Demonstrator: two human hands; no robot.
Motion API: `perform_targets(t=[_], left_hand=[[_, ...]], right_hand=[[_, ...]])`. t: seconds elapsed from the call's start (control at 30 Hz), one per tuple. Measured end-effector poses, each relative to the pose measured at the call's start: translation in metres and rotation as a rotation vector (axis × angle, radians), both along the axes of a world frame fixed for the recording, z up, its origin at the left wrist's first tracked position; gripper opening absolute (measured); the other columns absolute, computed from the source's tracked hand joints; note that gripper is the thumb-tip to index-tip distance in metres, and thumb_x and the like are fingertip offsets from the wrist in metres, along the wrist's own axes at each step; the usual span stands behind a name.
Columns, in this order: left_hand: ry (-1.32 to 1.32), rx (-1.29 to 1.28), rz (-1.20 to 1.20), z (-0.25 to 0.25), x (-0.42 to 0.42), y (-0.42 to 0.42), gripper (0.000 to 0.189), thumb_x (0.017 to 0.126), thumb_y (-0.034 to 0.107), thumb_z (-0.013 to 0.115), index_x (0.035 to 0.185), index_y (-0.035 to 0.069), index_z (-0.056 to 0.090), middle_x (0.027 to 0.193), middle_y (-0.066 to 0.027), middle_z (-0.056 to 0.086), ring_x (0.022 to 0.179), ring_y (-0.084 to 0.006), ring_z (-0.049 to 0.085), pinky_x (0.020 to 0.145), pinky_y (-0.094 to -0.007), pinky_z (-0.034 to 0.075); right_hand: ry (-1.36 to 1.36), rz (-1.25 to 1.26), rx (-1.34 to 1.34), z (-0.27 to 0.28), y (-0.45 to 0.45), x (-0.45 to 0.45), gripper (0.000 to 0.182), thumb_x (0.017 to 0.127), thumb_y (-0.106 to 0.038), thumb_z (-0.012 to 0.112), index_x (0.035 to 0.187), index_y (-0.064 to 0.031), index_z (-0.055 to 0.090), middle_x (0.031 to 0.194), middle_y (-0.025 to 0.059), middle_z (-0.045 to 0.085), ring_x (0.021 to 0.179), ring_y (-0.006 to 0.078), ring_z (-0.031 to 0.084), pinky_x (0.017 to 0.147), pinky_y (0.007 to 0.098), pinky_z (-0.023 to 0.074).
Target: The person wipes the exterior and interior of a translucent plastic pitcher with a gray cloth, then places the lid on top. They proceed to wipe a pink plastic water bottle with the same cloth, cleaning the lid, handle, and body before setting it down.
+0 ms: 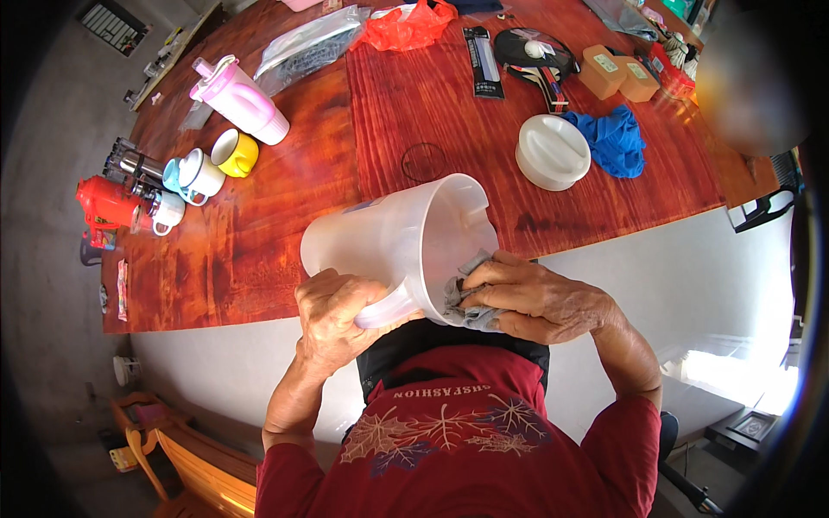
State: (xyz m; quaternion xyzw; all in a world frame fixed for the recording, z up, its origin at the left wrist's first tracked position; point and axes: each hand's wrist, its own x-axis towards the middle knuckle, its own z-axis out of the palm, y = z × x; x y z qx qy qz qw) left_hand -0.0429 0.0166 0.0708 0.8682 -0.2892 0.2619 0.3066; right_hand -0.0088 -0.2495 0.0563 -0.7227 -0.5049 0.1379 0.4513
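Note:
A translucent white plastic pitcher lies tilted on its side over the table's front edge, its open mouth turned to the right. My left hand is closed around the pitcher's handle. In my right hand is a crumpled grey cloth, pressed against the pitcher's rim at the lower side of the mouth. Part of the cloth is hidden by my fingers. A round white lid with a raised grip bar rests on the table beyond my right hand, beside a crumpled blue cloth.
On the left of the red-brown wooden table stand a pink tumbler, a yellow mug, enamel mugs and a red jug. Farther back lie a red plastic bag, table tennis bats and two orange-brown blocks.

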Motion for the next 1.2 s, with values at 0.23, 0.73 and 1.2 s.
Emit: perform_targets(t=[0.23, 0.73, 1.2], left_hand=[[0.015, 0.050, -0.033, -0.003, 0.000, -0.001, 0.041, 0.053, 0.029, 0.089, 0.064, 0.011, 0.054, 0.051, 0.0006, 0.052, 0.040, -0.0165, 0.046, 0.042, -0.0284, 0.034], [-0.057, 0.024, -0.060, -0.010, 0.001, -0.007, 0.038, 0.054, 0.031, 0.087, 0.064, 0.011, 0.056, 0.052, 0.0002, 0.054, 0.042, -0.0166, 0.049, 0.043, -0.0282, 0.034], [0.015, 0.116, -0.050, -0.001, -0.001, -0.013, 0.033, 0.058, 0.026, 0.085, 0.067, 0.011, 0.057, 0.055, -0.0012, 0.057, 0.044, -0.0192, 0.050, 0.044, -0.0302, 0.039]], right_hand=[[-0.574, -0.402, -0.321, -0.006, 0.007, 0.010, 0.020, 0.073, -0.006, 0.059, 0.092, -0.0041, 0.064, 0.103, 0.0044, 0.056, 0.087, 0.0229, 0.047, 0.074, 0.0331, 0.0437], [-0.159, -0.170, -0.122, -0.018, 0.016, -0.013, 0.015, 0.078, -0.007, 0.055, 0.092, -0.0051, 0.059, 0.089, 0.0089, 0.056, 0.085, 0.0276, 0.051, 0.073, 0.0388, 0.0463], [0.867, -0.425, 0.603, 0.004, 0.053, -0.032, 0.007, 0.092, -0.007, 0.049, 0.095, -0.0015, 0.051, 0.077, -0.0031, 0.050, 0.067, 0.0023, 0.042, 0.056, 0.0205, 0.0387]])
